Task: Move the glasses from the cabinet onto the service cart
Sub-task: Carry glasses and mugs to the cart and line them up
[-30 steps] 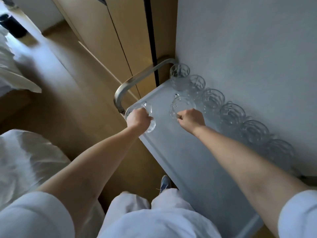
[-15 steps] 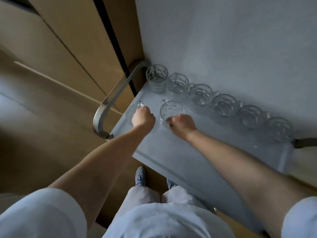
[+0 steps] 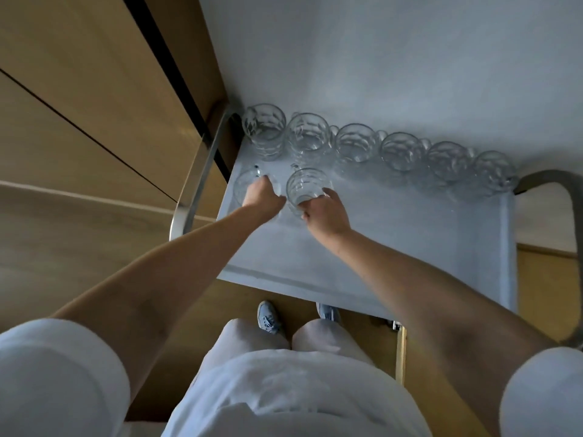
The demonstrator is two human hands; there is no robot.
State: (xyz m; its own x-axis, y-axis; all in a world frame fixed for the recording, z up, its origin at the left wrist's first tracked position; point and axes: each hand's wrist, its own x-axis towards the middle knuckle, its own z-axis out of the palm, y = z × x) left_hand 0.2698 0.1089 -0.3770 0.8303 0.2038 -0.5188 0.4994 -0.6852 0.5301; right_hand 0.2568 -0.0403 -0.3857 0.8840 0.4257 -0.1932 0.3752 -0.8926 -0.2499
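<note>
Curled round the clear faceted left glass mug (image 3: 247, 184), my left hand (image 3: 263, 198) grasps it near the pale grey service cart top's (image 3: 394, 244) left edge. My right hand (image 3: 326, 214) grasps the matching right glass mug (image 3: 307, 186) just beside it. Both stand upright, with a row of six glass mugs (image 3: 356, 143) beyond them along the far edge.

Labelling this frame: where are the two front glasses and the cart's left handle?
front left glass (image 3: 244, 187), head view, on its visible left wall
front right glass (image 3: 304, 184), head view, on its faceted side wall
cart's left handle (image 3: 202, 171), head view, on the straight metal bar
</note>
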